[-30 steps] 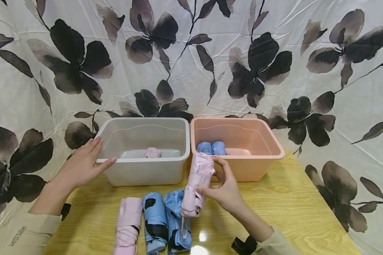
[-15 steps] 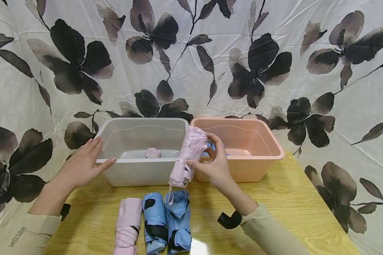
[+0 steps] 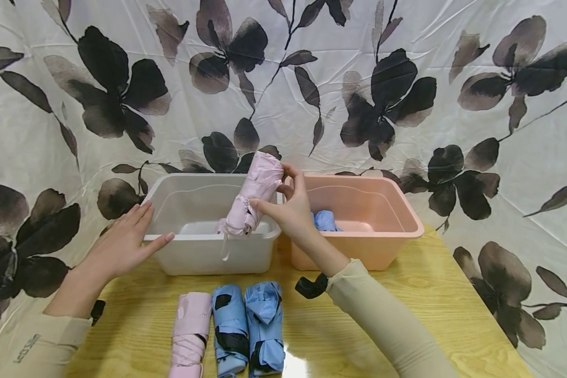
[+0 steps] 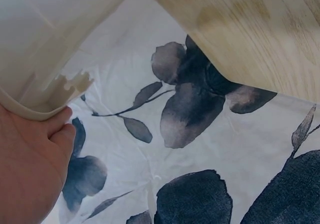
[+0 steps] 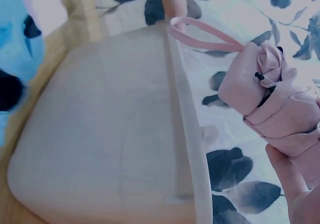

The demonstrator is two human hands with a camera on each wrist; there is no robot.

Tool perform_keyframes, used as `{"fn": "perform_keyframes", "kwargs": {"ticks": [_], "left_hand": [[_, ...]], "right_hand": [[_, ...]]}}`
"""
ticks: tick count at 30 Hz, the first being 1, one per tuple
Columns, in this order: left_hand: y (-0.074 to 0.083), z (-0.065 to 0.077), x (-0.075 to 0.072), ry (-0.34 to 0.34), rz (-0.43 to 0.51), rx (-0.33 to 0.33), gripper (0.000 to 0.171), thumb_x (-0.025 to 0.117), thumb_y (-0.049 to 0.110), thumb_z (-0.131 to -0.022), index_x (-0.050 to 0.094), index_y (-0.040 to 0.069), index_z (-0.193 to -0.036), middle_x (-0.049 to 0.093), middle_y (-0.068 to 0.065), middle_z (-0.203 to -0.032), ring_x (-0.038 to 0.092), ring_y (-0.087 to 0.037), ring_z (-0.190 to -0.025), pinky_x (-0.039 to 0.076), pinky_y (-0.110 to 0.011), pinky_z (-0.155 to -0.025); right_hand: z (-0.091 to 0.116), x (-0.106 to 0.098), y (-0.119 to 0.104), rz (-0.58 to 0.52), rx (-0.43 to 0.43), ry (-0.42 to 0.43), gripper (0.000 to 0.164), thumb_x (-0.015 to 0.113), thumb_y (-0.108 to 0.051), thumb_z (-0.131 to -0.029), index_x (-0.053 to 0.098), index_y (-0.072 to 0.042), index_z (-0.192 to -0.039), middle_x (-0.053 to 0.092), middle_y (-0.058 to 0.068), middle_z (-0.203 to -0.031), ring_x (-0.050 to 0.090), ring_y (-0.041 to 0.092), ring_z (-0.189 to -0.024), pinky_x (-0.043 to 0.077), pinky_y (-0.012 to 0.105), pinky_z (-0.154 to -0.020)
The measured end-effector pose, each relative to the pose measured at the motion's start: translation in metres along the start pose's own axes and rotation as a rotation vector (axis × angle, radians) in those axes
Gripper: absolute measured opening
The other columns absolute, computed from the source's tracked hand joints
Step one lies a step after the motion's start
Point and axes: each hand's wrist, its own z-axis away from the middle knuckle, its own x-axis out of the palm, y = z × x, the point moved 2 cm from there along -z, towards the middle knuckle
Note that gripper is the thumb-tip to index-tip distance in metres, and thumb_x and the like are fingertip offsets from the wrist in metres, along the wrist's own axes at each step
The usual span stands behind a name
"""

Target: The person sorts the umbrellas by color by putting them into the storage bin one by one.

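My right hand (image 3: 290, 207) grips a folded pink umbrella (image 3: 254, 193), tilted over the front right part of a light grey bin (image 3: 208, 257). In the right wrist view, the wrist loop of the pink umbrella (image 5: 280, 94) hangs free, close to the bin's rim (image 5: 187, 119). Another pink bundle (image 3: 220, 226) lies inside the grey bin, mostly hidden by the held umbrella. With fingers straight, my left hand (image 3: 123, 241) rests on the left rim of the grey bin, its thumb at the front edge; the left wrist view shows it against the rim (image 4: 45, 115).
To the right stands a peach bin (image 3: 359, 249) with blue folded umbrella (image 3: 326, 220) inside, partly hidden by my hand. On the wooden table (image 3: 382, 315) in front lie a pink umbrella (image 3: 190, 333) and two blue umbrellas (image 3: 230, 331), side by side. A floral cloth (image 3: 312, 105) hangs behind.
My right hand has carried the pink umbrella up and to the left, from in front of the peach bin to above the grey bin. My left hand has stayed in place.
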Motion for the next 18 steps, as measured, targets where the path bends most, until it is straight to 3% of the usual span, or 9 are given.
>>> {"fn": "perform_keyframes", "kwargs": {"ticks": [5,13,18], "left_hand": [[0.000,-0.001,-0.001,-0.007,-0.001,-0.006,0.098,0.054,0.060,-0.102,0.025,-0.017,-0.156,0.022,-0.038,-0.163,0.021,-0.060,-0.149,0.020,-0.073,-0.118],[-0.001,0.000,0.001,-0.004,-0.003,-0.009,0.098,0.055,0.059,-0.102,0.025,-0.017,-0.156,0.023,-0.038,-0.163,0.022,-0.060,-0.149,0.020,-0.074,-0.117],[-0.001,0.000,0.000,-0.005,-0.004,-0.010,0.098,0.054,0.059,-0.102,0.025,-0.017,-0.156,0.023,-0.038,-0.163,0.021,-0.060,-0.149,0.020,-0.074,-0.117]], "right_hand": [[-0.020,0.018,0.008,0.041,0.022,-0.003,0.090,0.090,0.003,-0.076,0.035,-0.011,-0.146,0.043,0.007,-0.145,0.063,0.022,-0.112,0.058,0.021,-0.074],[-0.045,0.045,0.030,0.208,0.091,-0.007,0.092,0.096,-0.012,-0.073,0.036,-0.014,-0.142,0.050,0.007,-0.132,0.061,0.018,-0.100,0.056,0.024,-0.070],[-0.061,0.062,0.043,0.245,0.148,-0.015,0.091,0.096,-0.012,-0.073,0.034,-0.009,-0.139,0.050,0.012,-0.134,0.056,0.017,-0.105,0.050,0.022,-0.084]]}}
